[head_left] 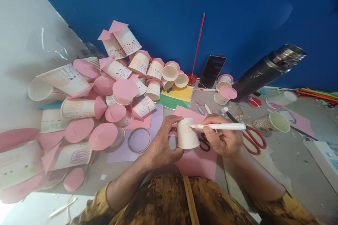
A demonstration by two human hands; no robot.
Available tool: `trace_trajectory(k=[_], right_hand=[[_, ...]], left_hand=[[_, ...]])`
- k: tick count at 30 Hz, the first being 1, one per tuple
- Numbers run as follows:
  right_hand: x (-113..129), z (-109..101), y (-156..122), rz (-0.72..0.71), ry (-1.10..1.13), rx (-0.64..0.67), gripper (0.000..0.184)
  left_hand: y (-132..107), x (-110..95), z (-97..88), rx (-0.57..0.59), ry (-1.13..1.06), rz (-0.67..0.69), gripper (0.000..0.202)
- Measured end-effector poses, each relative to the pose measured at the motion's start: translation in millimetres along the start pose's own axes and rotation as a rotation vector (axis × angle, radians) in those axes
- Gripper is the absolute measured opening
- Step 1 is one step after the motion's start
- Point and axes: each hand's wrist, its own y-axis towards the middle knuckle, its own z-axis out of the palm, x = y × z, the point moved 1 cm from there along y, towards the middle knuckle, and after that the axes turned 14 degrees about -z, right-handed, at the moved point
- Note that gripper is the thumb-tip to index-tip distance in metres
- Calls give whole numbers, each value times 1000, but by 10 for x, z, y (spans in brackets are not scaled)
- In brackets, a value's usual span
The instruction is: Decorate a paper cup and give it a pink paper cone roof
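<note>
Cups (120, 69) crowd a grey table (295, 161) by a blue wall (163, 10).

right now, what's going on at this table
A person holds an upside-down white paper cup in the left hand and a marker in the right hand, its tip at the cup's side. Pale orange marks show there. To the left is a pile of similar cups, many with pink paper tops and drawn patterns.

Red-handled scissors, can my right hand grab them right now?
Probably not straight away: the red-handled scissors lie beside your right hand, but its fingers hold a white marker that likely needs putting down.
</note>
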Motion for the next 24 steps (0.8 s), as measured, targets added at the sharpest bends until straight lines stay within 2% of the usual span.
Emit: trace_trajectory(k=[7, 11, 16, 22, 24], right_hand=[[9, -19, 7, 20, -10, 70, 8], [2, -8, 24, 17, -34, 8, 11], [15, -12, 21, 8, 39, 39, 10], [-99, -112, -69, 152, -58, -207, 12], [-172, -109, -111, 174, -100, -162, 14]], left_hand=[[-1, -5, 0, 0, -17, 1, 78], [-3, 3, -2, 2, -21, -5, 77], [-8, 20, 3, 1, -28, 0, 78], [33, 41, -25, -33, -72, -28, 78], [55, 53, -50, -75, -77, -35, 78]])
